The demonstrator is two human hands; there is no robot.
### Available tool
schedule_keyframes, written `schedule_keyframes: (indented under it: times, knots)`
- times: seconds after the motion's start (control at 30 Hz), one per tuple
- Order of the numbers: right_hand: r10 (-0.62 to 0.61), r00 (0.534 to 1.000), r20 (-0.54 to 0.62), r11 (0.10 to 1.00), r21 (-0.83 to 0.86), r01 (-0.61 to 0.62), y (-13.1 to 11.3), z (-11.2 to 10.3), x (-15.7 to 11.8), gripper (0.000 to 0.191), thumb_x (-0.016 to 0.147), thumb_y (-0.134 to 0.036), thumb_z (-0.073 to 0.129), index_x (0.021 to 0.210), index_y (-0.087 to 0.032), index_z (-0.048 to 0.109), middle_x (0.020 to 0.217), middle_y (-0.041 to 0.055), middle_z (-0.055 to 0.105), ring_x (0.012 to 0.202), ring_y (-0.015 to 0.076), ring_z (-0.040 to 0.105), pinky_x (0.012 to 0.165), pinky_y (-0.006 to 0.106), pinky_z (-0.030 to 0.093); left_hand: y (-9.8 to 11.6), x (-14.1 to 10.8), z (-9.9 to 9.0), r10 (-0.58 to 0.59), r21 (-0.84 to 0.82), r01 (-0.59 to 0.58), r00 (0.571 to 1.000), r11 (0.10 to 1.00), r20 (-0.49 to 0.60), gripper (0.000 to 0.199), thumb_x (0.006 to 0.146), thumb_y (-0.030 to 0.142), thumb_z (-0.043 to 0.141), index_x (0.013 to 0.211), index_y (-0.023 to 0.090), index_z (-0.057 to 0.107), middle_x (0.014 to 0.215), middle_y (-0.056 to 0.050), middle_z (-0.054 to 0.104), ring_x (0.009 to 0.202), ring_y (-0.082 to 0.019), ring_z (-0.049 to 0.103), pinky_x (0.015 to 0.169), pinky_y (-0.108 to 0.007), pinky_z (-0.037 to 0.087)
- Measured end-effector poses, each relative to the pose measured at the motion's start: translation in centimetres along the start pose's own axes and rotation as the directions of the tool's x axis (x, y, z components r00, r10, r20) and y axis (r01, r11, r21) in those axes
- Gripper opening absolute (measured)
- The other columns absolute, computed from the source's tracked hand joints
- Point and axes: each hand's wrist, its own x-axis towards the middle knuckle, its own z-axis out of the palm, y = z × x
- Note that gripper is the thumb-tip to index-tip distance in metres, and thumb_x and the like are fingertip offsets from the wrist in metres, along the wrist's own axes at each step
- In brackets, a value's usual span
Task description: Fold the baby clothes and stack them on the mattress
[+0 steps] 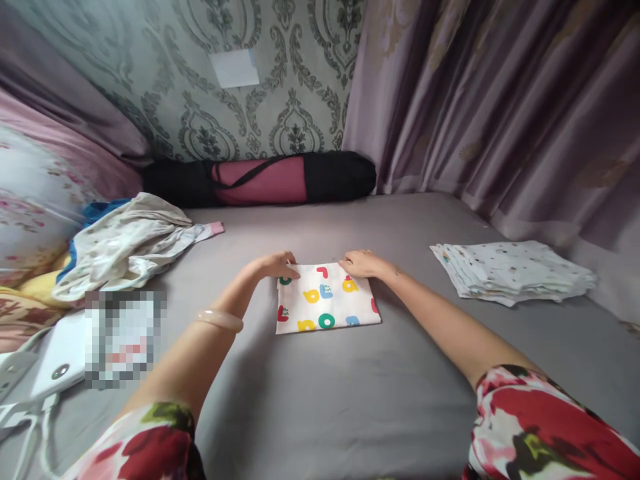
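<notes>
A white cloth (326, 300) with colourful letter prints lies folded into a rectangle on the grey sheet (350, 400). At its far left corner, my left hand (281, 265) grips the edge, thumb on top and the other fingers behind. My right hand (361, 263) is closed on the far right corner in much the same way. The fingertips behind the cloth are partly hidden. A pale bangle (219, 320) circles my left wrist.
To the right lies a stack of folded white cloths (515, 270). Crumpled clothes (130, 240) and a white device (65, 353) with cables are at the left. A black and maroon bag (265, 179) lies along the wall.
</notes>
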Motion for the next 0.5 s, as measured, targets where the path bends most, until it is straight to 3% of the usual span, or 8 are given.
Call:
schedule_keyframes:
  times: [0.2, 0.33, 0.5]
  knots:
    - [-0.078, 0.988, 0.132, 0.991, 0.114, 0.063, 0.9, -1.3, 0.6, 0.033, 0.082, -0.046, 0.053, 0.09, -0.018, 0.068, 0.094, 0.0097, 0.07, 0.082, 0.0222, 0.064, 0.064, 0.028, 0.042, 0.7, 0.6, -0.8, 0.004, 0.019, -0.007, 0.991, 1.0, 0.133, 0.026, 0.052, 0.041, 0.075, 0.068, 0.022, 0.069, 0.073, -0.003, 0.072, 0.068, -0.02, 0.064, 0.058, -0.024, 0.046]
    - [-0.154, 0.978, 0.139, 0.939, 0.327, 0.102, 2.1, -2.2, 0.3, 0.029, 0.073, -0.043, 0.064, 0.087, -0.018, 0.067, 0.088, 0.0041, 0.067, 0.075, 0.0165, 0.059, 0.058, 0.024, 0.039, 0.7, -0.1, -1.3, 0.043, -0.173, -0.011, 0.982, 0.985, 0.182, 0.026, 0.051, 0.039, 0.077, 0.07, 0.023, 0.07, 0.075, -0.002, 0.072, 0.071, -0.02, 0.065, 0.059, -0.024, 0.047]
    - [-0.202, 0.971, 0.126, 0.826, 0.555, 0.1, 2.5, -3.6, -1.0, 0.04, 0.063, -0.047, 0.075, 0.085, -0.015, 0.066, 0.082, 0.0034, 0.066, 0.072, 0.0145, 0.058, 0.058, 0.023, 0.04, 0.9, -1.8, -2.4, 0.153, -0.424, -0.044, 0.961, 0.905, 0.229, 0.027, 0.055, 0.036, 0.077, 0.076, 0.021, 0.069, 0.081, -0.005, 0.072, 0.072, -0.018, 0.066, 0.061, -0.024, 0.05]
